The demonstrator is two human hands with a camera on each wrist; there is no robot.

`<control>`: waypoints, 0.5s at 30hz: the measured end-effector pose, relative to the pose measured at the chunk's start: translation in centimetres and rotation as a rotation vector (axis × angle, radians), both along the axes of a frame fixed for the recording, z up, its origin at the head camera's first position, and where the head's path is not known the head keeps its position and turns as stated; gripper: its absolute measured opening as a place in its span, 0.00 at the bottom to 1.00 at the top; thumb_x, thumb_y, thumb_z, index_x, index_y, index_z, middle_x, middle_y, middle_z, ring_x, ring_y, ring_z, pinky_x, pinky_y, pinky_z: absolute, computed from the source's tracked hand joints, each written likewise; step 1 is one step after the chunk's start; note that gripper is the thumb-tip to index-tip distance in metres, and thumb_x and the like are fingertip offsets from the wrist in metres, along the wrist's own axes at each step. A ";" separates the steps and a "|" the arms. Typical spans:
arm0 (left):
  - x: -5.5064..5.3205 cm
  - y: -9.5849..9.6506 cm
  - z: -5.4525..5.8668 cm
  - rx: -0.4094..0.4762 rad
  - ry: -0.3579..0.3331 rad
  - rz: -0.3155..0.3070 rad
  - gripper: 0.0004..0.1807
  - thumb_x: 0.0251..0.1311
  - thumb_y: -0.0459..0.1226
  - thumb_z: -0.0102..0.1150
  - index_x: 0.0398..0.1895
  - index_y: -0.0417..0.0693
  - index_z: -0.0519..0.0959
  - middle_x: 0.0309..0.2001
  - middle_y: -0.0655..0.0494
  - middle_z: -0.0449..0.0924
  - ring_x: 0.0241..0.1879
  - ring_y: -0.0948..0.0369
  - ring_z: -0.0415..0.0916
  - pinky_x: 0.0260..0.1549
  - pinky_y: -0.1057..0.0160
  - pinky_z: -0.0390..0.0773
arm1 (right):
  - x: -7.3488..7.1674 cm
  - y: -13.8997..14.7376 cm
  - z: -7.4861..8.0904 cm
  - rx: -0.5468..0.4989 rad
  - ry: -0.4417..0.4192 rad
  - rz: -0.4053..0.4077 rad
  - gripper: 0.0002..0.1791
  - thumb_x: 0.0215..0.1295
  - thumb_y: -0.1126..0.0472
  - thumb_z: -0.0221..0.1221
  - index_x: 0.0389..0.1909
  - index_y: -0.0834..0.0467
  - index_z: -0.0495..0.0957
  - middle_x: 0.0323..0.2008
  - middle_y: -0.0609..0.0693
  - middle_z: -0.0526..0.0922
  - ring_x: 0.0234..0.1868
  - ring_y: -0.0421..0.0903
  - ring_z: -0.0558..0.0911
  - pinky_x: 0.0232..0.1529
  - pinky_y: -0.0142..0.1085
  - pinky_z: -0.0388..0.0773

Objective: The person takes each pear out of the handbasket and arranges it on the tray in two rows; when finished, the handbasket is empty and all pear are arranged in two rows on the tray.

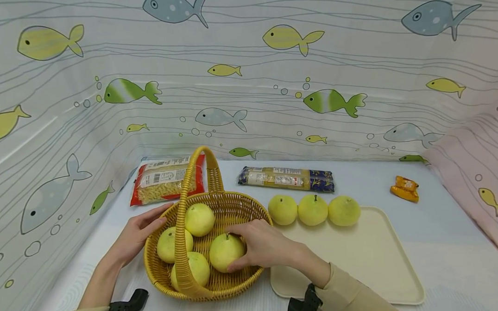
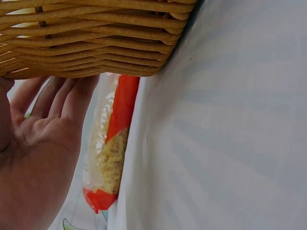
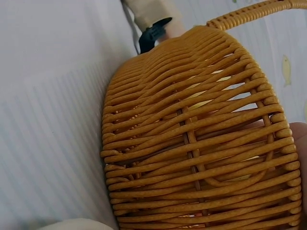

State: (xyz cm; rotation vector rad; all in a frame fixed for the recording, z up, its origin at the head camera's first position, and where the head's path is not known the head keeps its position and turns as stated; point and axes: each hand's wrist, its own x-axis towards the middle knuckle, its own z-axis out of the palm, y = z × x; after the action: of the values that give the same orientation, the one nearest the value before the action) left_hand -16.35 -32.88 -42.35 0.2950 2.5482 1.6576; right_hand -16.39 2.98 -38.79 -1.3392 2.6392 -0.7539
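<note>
A yellow-green pomelo [image 1: 227, 253] lies inside the wicker basket [image 1: 238, 290], gripped by my right hand [image 1: 267, 243], its fingers over the top and the thumb at the near side. Several pomelos are in the basket, among them one at the back [image 1: 200, 220] and one at the left [image 1: 165, 246]. My left hand [image 1: 137, 234] rests against the basket's left rim, fingers extended. In the left wrist view those fingers [image 2: 57, 96] reach up to the wicker wall. The right wrist view shows mostly the basket's woven side [image 3: 201, 143], which hides most of my right hand.
Three pomelos [image 1: 313, 210] stand in a row at the back of a cream tray [image 1: 354, 262], right of the basket. Behind lie a red-ended pasta bag [image 1: 162, 180] and a blue-ended spaghetti pack [image 1: 285, 178]. A small orange packet [image 1: 405, 188] lies far right. The basket handle [image 1: 185, 232] arches overhead.
</note>
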 end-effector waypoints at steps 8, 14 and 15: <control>0.1 0.0 0.0 0.001 0.005 0.000 0.27 0.77 0.42 0.48 0.74 0.43 0.65 0.62 0.75 0.74 0.59 0.83 0.68 0.53 0.80 0.71 | -0.1 0.1 -0.1 -0.020 0.022 0.003 0.36 0.48 0.37 0.74 0.56 0.51 0.81 0.45 0.40 0.87 0.41 0.33 0.83 0.44 0.28 0.77; 0.1 0.1 0.1 -0.012 0.008 0.004 0.27 0.76 0.43 0.49 0.74 0.44 0.65 0.62 0.75 0.74 0.59 0.83 0.67 0.53 0.80 0.71 | -0.2 0.3 -0.1 -0.033 0.022 -0.004 0.35 0.47 0.38 0.75 0.55 0.49 0.82 0.45 0.39 0.87 0.41 0.33 0.82 0.46 0.28 0.76; 0.1 0.2 0.1 -0.015 0.009 0.005 0.27 0.76 0.43 0.49 0.74 0.44 0.65 0.62 0.75 0.73 0.59 0.83 0.67 0.53 0.80 0.71 | -0.2 0.3 -0.2 -0.037 0.019 -0.007 0.35 0.47 0.38 0.75 0.56 0.49 0.82 0.46 0.39 0.87 0.42 0.33 0.82 0.46 0.28 0.76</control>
State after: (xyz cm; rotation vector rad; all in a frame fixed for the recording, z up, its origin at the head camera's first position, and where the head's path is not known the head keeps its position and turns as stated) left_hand -16.26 -32.71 -42.22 0.2962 2.5686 1.6422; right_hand -16.58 3.26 -38.94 -1.3542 2.6586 -0.7983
